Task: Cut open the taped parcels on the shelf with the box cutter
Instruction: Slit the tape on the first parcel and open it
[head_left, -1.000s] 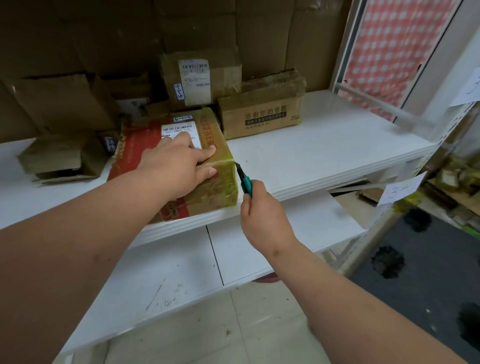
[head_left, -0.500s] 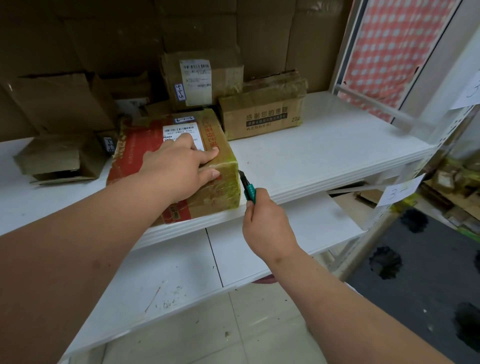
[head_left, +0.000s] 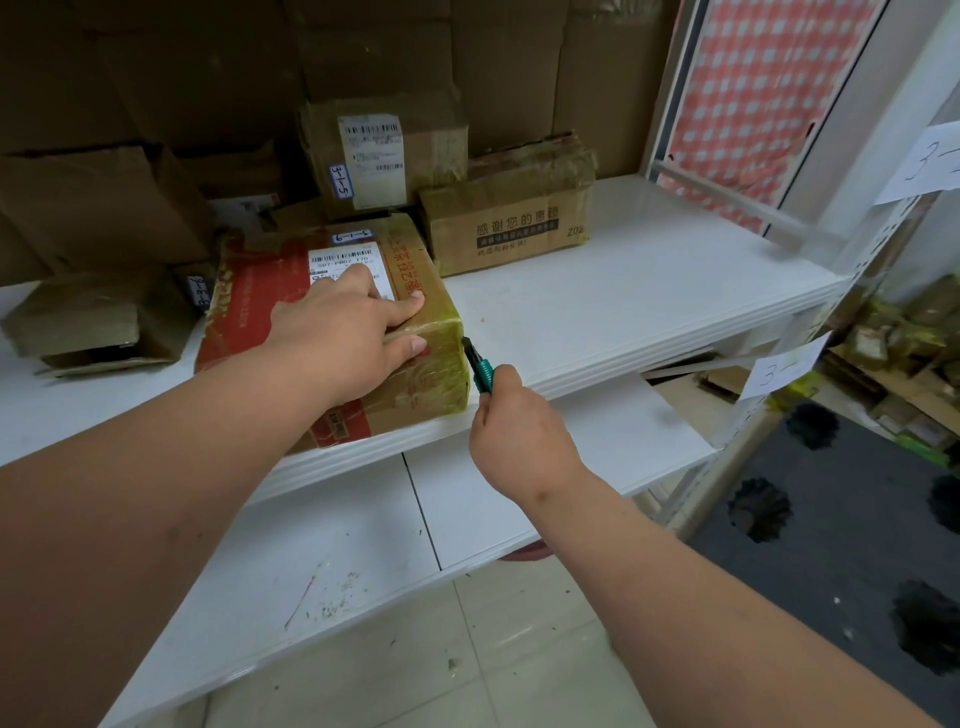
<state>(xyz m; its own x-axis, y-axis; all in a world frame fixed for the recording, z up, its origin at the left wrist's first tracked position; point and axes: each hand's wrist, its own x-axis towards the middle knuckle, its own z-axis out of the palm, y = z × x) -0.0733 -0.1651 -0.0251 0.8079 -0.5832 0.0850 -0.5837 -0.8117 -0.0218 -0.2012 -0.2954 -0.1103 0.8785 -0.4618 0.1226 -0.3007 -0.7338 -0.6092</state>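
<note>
A red and brown taped parcel (head_left: 249, 312) lies at the front edge of the white shelf (head_left: 623, 312). My left hand (head_left: 343, 332) presses flat on its top, fingers straight across the white label. My right hand (head_left: 519, 441) grips a teal box cutter (head_left: 480, 366), whose dark tip touches the parcel's right side near its top front corner. Two more taped parcels stand behind: one with a shipping label (head_left: 384, 150) and a brown one with printed characters (head_left: 514, 218).
An opened small box (head_left: 104, 322) lies at the left of the shelf, with cardboard sheets against the back wall. A lower white shelf (head_left: 363, 561) sits below my arms. A metal upright (head_left: 810, 332) with paper tags stands at the right, beside a dark floor mat (head_left: 841, 530).
My right hand has drawn the cutter slightly down and toward me along the parcel's right side. My left hand stays pressed on top of the parcel.
</note>
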